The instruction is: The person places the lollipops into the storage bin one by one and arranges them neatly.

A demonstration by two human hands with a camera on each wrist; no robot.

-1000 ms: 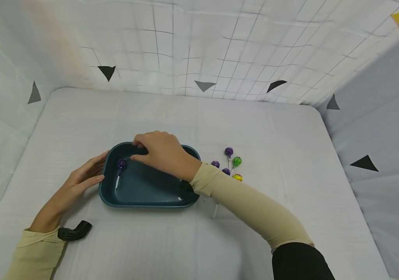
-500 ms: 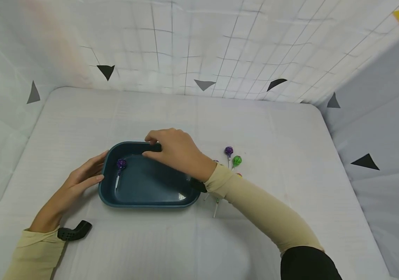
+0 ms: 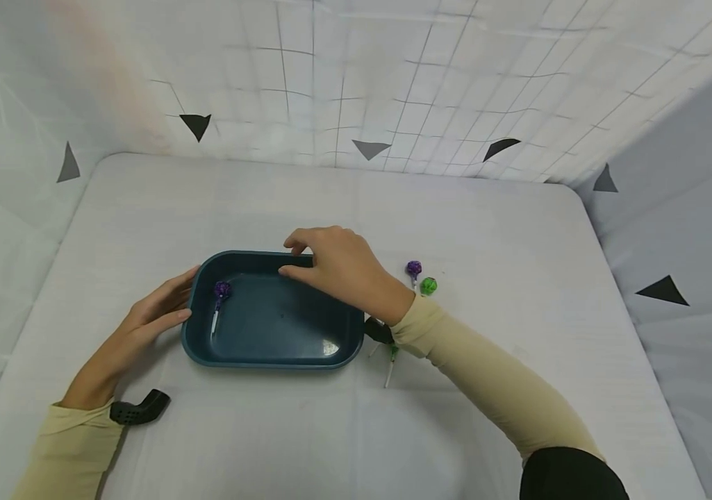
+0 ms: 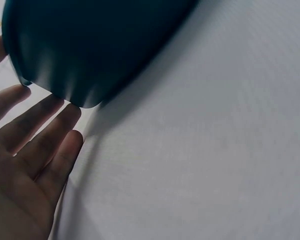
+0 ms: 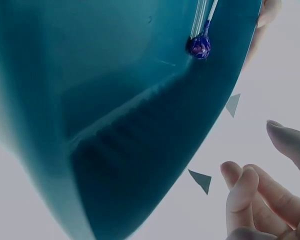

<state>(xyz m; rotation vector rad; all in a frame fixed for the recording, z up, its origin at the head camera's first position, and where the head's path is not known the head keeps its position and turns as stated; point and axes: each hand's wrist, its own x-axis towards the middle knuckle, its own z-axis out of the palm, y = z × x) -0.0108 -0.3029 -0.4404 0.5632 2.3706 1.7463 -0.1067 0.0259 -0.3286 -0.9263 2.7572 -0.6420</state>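
A dark teal tray (image 3: 268, 340) sits on the white-covered table. Inside it, near the left end, lies a lollipop (image 3: 222, 292) in purple wrapping with a white stick. My left hand (image 3: 152, 319) touches the tray's left end with extended fingers, thumb at the near side; the left wrist view shows the fingertips (image 4: 72, 111) against its outer wall. Over the tray's right half hovers my right hand (image 3: 349, 271), fingers loosely bent, thumb apart from them. Nothing shows between them in the right wrist view, where the purple lollipop appears near the wall.
Right of the tray lie loose lollipops, among them a purple lollipop (image 3: 414, 268) and a green lollipop (image 3: 428, 285). My right forearm covers part of that group; a white stick (image 3: 389, 375) pokes out below. A white gridded sheet (image 3: 356, 83) hangs behind the table.
My right hand has moved rightward across the tray, its forearm now covering more of the loose lollipops. The left hand, tray and lollipop inside stay put; the view has shifted slightly.
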